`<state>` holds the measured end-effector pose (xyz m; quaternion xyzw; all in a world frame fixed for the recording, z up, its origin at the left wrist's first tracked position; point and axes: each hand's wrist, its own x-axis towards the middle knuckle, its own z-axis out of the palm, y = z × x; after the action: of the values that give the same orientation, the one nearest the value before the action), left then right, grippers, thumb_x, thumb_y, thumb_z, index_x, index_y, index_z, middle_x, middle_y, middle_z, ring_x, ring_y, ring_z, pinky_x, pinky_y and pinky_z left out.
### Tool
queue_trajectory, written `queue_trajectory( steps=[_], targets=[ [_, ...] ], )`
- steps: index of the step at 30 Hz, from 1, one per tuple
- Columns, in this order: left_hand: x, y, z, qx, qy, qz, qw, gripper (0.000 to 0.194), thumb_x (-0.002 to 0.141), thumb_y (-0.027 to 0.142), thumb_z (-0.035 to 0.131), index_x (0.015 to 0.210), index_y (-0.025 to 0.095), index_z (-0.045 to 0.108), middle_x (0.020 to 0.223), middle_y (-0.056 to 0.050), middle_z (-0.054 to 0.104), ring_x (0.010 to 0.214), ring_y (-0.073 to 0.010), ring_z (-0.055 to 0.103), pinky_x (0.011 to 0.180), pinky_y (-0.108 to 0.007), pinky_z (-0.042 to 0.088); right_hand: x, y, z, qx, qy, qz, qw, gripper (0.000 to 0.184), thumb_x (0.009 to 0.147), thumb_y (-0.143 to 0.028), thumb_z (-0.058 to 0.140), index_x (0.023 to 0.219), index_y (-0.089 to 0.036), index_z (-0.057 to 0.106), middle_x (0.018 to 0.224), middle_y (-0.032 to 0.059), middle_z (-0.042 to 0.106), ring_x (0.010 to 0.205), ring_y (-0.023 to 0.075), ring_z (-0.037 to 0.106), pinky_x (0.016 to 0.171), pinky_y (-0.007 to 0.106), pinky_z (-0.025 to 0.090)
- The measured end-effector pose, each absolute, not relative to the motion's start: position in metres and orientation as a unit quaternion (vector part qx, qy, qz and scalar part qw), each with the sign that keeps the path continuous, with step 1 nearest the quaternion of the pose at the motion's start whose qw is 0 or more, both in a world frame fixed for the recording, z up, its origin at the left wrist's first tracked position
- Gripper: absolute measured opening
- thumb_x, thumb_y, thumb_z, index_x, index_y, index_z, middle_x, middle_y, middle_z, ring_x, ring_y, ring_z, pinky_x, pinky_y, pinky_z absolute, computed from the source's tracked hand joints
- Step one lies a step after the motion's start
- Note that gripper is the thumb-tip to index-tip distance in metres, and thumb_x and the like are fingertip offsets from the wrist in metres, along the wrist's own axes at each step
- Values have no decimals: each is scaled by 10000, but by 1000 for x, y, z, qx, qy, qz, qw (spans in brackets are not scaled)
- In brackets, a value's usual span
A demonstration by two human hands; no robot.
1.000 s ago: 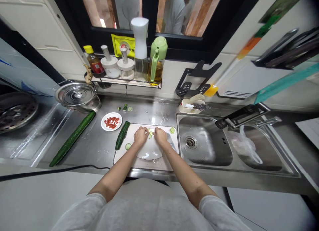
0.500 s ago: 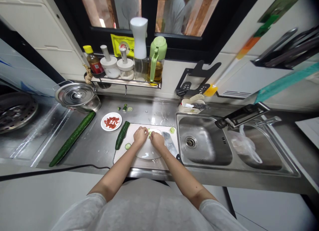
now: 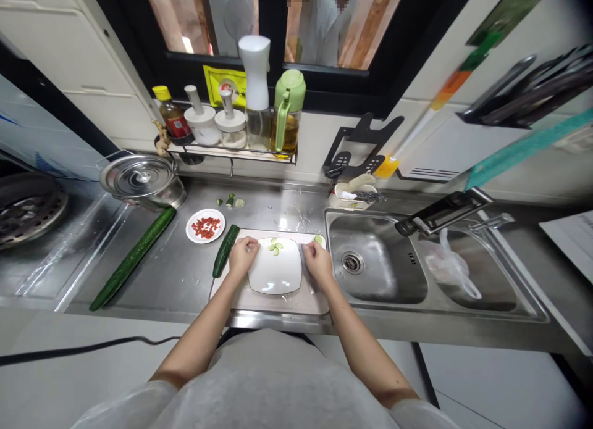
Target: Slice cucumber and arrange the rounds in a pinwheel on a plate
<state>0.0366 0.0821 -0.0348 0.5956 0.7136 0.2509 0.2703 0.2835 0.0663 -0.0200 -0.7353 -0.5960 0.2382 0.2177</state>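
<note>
A white squarish plate point(image 3: 274, 276) lies on the pale cutting board point(image 3: 259, 304), with several thin cucumber slices point(image 3: 275, 247) arranged near its far edge. My left hand point(image 3: 243, 257) is at the plate's left side, fingers curled together; whether anything is between them is hidden. On the opposite side my right hand point(image 3: 319, 261) hovers over the knife blade point(image 3: 306, 274), also with fingers and thumb drawn together, their contents hidden. Just beyond it another cucumber slice point(image 3: 319, 239) sits on the board's far right corner. A cut length of cucumber point(image 3: 226, 251) rests along the board's left edge.
A small white dish point(image 3: 206, 226) of red bits and cucumber scraps point(image 3: 230, 200) stand behind. Further left are a whole cucumber point(image 3: 132, 259) and a lidded steel pot point(image 3: 143, 181). The sink point(image 3: 377, 262) adjoins the board's right. A rack point(image 3: 231, 152) holds bottles and jars.
My hands have parted from the far edge of the plate, left hand leftward and right hand rightward. The slices on the plate are now uncovered. The left hand now hides the board's left slice.
</note>
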Motion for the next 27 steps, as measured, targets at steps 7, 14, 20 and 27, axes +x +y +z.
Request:
queue_trajectory(
  steps=[7,14,20,27],
  targets=[
    [-11,28,-38,596,737,177,266,219,825,327,543,949,204,674,894,-31,658,750,-142,581,739,-249,429,336,24,-23,-763,-541,225,275,367,810,-468,406,793,-174,624,633,31,595,610,167,512,590,250,334],
    [-11,7,-39,629,749,26,207,327,892,352,468,1153,225,620,1093,-89,610,923,-203,610,778,-285,418,325,-2,-27,-745,-551,251,279,377,802,-485,401,778,-181,622,565,5,541,564,160,489,568,247,331],
    [-2,3,-37,649,741,10,174,317,922,336,419,1147,228,614,1100,-92,585,920,-202,609,729,-281,404,313,-8,-23,-732,-568,260,271,345,800,-477,413,758,-199,611,531,-15,509,539,152,490,550,239,321],
    [-2,0,-39,652,741,32,158,282,931,316,413,1096,219,621,1068,-83,598,920,-193,608,727,-274,400,307,-12,-25,-711,-583,267,290,340,799,-486,406,747,-211,600,498,-20,470,521,160,473,521,249,313]
  ],
)
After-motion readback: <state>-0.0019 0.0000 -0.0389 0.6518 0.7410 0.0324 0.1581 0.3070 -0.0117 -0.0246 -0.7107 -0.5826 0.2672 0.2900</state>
